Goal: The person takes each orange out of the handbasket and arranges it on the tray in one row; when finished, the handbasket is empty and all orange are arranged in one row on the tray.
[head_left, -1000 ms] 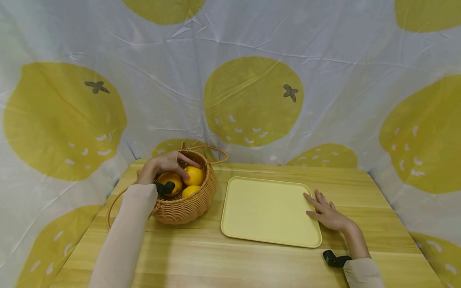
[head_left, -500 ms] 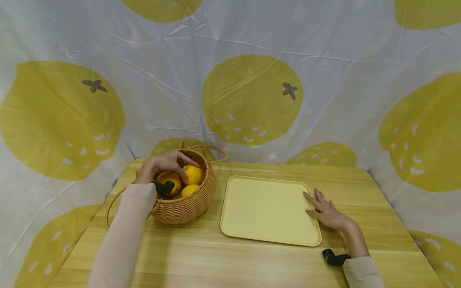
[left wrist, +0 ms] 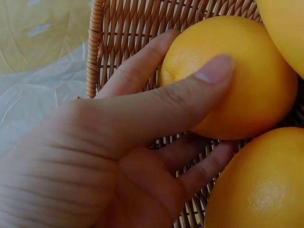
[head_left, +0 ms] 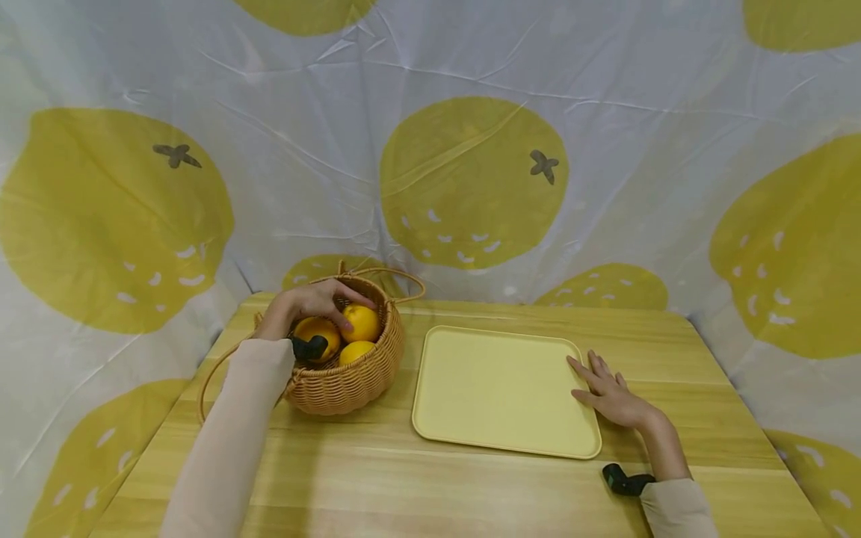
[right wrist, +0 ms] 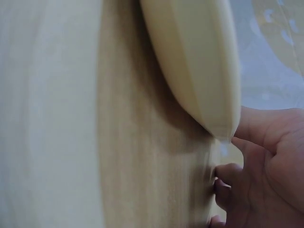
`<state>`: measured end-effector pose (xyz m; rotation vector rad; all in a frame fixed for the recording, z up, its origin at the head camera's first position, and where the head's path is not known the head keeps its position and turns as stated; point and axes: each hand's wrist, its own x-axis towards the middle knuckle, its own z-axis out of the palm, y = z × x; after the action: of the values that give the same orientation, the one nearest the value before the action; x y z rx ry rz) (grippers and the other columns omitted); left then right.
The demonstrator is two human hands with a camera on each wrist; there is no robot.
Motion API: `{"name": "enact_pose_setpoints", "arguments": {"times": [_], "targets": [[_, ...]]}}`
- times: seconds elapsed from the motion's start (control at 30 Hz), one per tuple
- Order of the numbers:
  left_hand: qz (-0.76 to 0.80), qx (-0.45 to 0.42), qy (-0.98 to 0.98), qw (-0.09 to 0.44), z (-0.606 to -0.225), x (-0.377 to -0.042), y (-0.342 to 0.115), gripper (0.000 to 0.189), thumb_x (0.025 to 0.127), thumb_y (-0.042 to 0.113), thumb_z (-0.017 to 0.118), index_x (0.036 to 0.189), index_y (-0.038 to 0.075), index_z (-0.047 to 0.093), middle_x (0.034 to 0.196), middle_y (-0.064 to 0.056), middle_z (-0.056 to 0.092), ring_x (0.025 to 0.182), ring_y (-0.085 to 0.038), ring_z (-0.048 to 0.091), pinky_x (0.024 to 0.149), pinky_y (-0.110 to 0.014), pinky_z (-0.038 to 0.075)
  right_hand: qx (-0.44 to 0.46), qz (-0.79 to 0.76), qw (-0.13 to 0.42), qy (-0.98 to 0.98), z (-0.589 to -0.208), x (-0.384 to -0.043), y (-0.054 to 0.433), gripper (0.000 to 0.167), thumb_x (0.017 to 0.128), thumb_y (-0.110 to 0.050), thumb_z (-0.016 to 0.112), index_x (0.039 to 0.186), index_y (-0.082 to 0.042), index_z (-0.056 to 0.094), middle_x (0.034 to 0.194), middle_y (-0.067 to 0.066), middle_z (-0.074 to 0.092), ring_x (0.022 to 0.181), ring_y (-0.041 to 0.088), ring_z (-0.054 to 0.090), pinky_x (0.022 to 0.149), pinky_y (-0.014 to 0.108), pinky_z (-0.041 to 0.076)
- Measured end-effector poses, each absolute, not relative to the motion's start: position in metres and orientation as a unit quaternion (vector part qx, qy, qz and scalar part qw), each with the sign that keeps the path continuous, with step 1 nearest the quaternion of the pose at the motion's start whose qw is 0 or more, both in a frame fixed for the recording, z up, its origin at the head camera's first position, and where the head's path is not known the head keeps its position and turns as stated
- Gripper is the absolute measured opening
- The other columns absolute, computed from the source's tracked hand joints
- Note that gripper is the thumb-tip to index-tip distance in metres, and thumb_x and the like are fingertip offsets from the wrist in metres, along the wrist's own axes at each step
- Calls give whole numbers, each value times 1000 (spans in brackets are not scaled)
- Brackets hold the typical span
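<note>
The tabletop (head_left: 430, 493) is looked down on by the head camera, faced forward from above its near side, with the fruit-print cloth (head_left: 625, 179) taken in behind. By the left-wrist camera (head_left: 309, 349) the basket (head_left: 344, 392) is looked into at close range, past the left hand (left wrist: 109, 137). By the right-wrist camera (head_left: 625, 481) the tray (head_left: 498, 388) is viewed low and near, the frame tipped sideways, beside the right hand (right wrist: 275, 168). The oranges (head_left: 364, 323) are shared by head and left wrist, the tray by head and right wrist.

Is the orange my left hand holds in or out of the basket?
In: the head view shows the orange down inside the basket, and the left wrist view shows wicker behind it.
</note>
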<state>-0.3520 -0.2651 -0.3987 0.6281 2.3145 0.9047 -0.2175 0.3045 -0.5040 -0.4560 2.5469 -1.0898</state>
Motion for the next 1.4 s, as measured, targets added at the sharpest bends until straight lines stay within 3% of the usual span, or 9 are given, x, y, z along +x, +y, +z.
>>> {"name": "enact_pose_setpoints", "arguments": {"times": [0.17, 0.37, 0.43, 0.6, 0.77, 1.03, 1.23, 1.4], "targets": [[320, 234, 882, 254, -397, -353, -266, 55, 90, 13, 80, 143, 13, 64, 157, -23, 48, 132, -32, 51, 92, -26, 49, -159, -381, 166, 896, -504, -218, 306, 70, 109, -28, 51, 164, 2, 19, 165, 37, -18, 151, 57, -22, 112, 78, -21], [320, 223, 882, 264, -388, -351, -267, 57, 92, 14, 79, 146, 13, 61, 155, -24, 49, 103, -23, 58, 84, -27, 52, -160, -386, 169, 893, -504, -217, 305, 69, 110, -27, 51, 164, 2, 18, 166, 37, -19, 151, 57, -22, 111, 77, -22], [310, 225, 882, 273, -383, -351, -266, 58, 92, 16, 79, 147, 13, 60, 154, -25, 49, 101, -21, 57, 84, -27, 52, -159, -388, 171, 891, -504, -217, 305, 69, 110, -26, 50, 164, 2, 18, 165, 37, -19, 151, 57, -22, 111, 77, -23], [272, 238, 886, 290, -367, -350, -261, 57, 93, 20, 79, 146, 13, 61, 150, -23, 54, 114, -24, 58, 90, -29, 52, -159, -391, 172, 890, -503, -218, 306, 69, 109, -25, 51, 164, 2, 18, 165, 37, -19, 151, 57, -22, 111, 77, -23], [252, 247, 890, 288, -353, -345, -259, 57, 93, 21, 79, 146, 11, 61, 148, -23, 56, 118, -26, 60, 92, -32, 54, -158, -388, 172, 891, -502, -218, 306, 69, 109, -26, 51, 164, 2, 19, 166, 37, -18, 152, 57, -21, 111, 77, -22], [238, 270, 907, 220, -323, -332, -259, 52, 92, 16, 79, 141, 6, 65, 150, -21, 57, 140, -43, 48, 110, -56, 45, -156, -384, 171, 894, -501, -219, 306, 69, 109, -27, 52, 163, 1, 21, 166, 37, -17, 152, 57, -20, 112, 77, -21], [244, 273, 913, 183, -293, -312, -256, 52, 96, 19, 75, 144, 6, 62, 154, -24, 51, 140, -46, 48, 107, -59, 46, -168, -396, 161, 889, -504, -220, 310, 69, 109, -26, 51, 164, 1, 19, 164, 38, -19, 151, 57, -23, 110, 76, -24], [298, 304, 886, 186, -269, -296, -244, 51, 101, 19, 67, 150, 6, 55, 159, -21, 46, 146, -43, 43, 114, -62, 42, -181, -396, 157, 887, -510, -218, 312, 69, 110, -26, 51, 164, -1, 18, 163, 40, -20, 149, 57, -24, 109, 77, -25]]}}
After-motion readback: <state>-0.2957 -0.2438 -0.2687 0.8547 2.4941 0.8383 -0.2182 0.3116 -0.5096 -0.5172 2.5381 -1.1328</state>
